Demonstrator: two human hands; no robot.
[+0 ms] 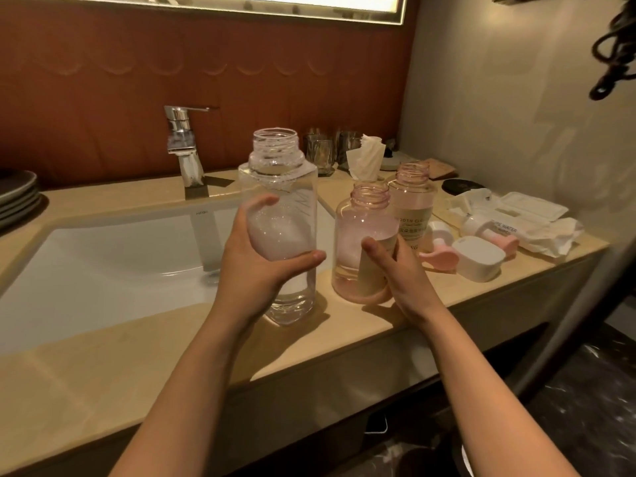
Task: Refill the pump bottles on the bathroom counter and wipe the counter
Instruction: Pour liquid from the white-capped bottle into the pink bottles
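counter [86, 390] w/ left grip [254, 266] round clear btl [282, 187], right grip [402, 273] round pink btl [358, 228]

Single head view, angled forward and down, close over counter [96, 390]

I am in a bathroom, by the look of it a guest room's. A white basin [103, 270] is sunk into the beige stone worktop [86, 390]. A chrome mixer tap [184, 149] stands behind it, under a lit mirror frame [241, 3]. Drinking glasses [318, 153], a pulled-up tissue [364, 156] and sealed white packets [530, 206] sit towards the corner.
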